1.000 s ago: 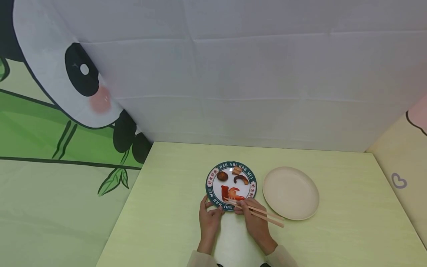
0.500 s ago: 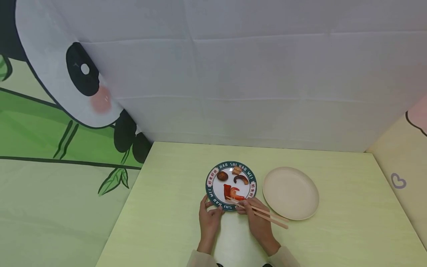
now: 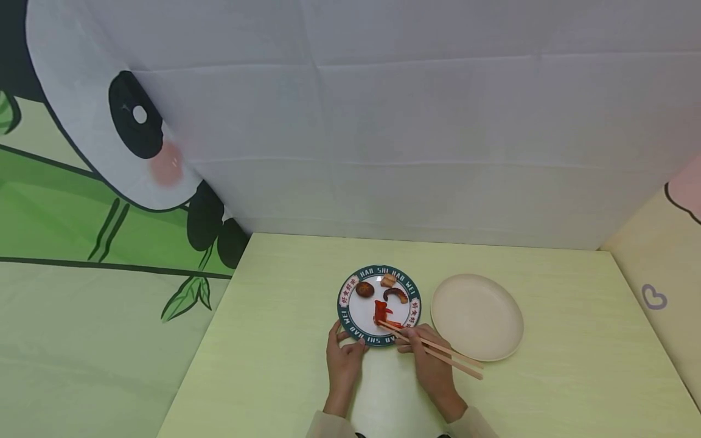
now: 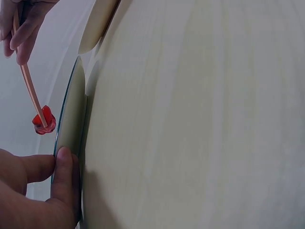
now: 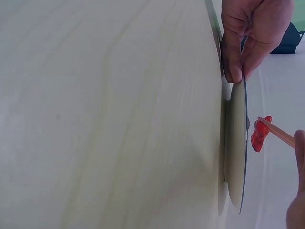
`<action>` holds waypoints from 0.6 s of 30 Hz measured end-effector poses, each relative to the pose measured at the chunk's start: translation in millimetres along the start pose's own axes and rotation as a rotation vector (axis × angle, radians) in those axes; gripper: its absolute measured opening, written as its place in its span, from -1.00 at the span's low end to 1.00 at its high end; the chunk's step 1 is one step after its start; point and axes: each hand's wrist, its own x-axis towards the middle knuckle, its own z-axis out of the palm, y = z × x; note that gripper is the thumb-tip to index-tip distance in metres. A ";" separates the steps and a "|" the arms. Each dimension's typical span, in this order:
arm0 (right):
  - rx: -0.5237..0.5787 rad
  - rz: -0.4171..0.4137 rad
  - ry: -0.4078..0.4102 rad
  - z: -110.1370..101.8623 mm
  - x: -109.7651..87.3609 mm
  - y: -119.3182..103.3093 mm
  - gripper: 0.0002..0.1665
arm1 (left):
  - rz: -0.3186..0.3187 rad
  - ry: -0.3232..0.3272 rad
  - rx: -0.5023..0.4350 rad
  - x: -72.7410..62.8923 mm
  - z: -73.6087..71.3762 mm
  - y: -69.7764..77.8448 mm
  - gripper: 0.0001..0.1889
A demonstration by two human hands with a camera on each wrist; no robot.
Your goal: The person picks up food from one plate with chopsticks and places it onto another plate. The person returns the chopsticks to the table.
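While L hand [image 3: 346,363] pinches plate rim [image 3: 344,311], R hand [image 3: 434,374] grips chopsticks [image 3: 454,354] holding red pc. [image 3: 380,311] over it.

The left hand [image 5: 255,31] is pinching the plate [image 5: 236,148]; above the plate, the right hand [image 5: 297,210] is holding chopsticks [image 5: 281,135] gripping a red piece [image 5: 258,139].

Pale yel.-grn tabletop [image 3: 263,340]; creased grey cloth [image 3: 411,134] behind; cartoon eye [image 3: 131,125] & leaf [image 3: 182,302] printed at L, purple heart [image 3: 647,297] at R.
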 end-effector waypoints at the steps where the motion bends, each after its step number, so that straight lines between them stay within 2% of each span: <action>1: 0.002 -0.002 0.001 -0.8 -0.1 -0.1 -0.79 | 0.001 -0.002 -0.004 0.0 -0.1 -0.5 -0.19; 18: 0.038 -0.025 0.048 -10.0 2.0 5.8 -0.79 | 0.001 -0.001 0.004 0.9 0.8 -2.6 -0.18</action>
